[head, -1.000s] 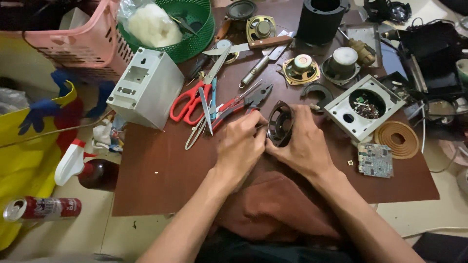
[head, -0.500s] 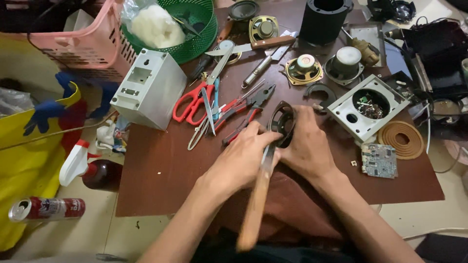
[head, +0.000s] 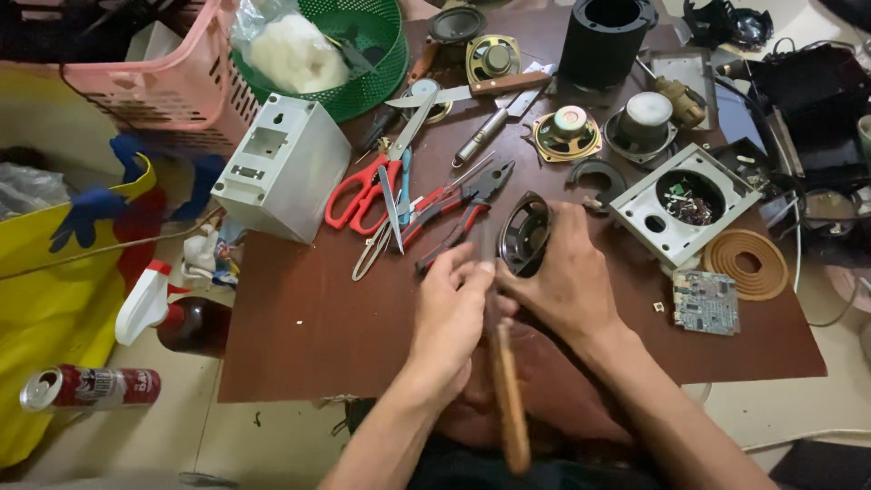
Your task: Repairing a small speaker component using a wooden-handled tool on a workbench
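My right hand (head: 570, 281) grips a black round speaker frame (head: 524, 234) and holds it on edge on the brown board (head: 318, 318). My left hand (head: 449, 313) is closed around a tool with a long wooden handle (head: 510, 399). The handle points back toward me and the blurred tip sits against the near side of the speaker frame. Red-handled pliers (head: 458, 207) lie just beyond my left hand.
Red scissors (head: 367, 191), a knife (head: 472, 91), loose speaker cones (head: 567, 133), a black cylinder (head: 606, 36), a white speaker box (head: 685, 204), a copper-coloured ring (head: 746, 263) and a small circuit board (head: 706, 301) lie on the board. Left: white casing (head: 281, 168), baskets, spray bottle, can.
My left hand picked up the wooden-handled tool, which was absent a second ago, and brought it against the speaker frame. The right hand tilted the frame slightly higher.
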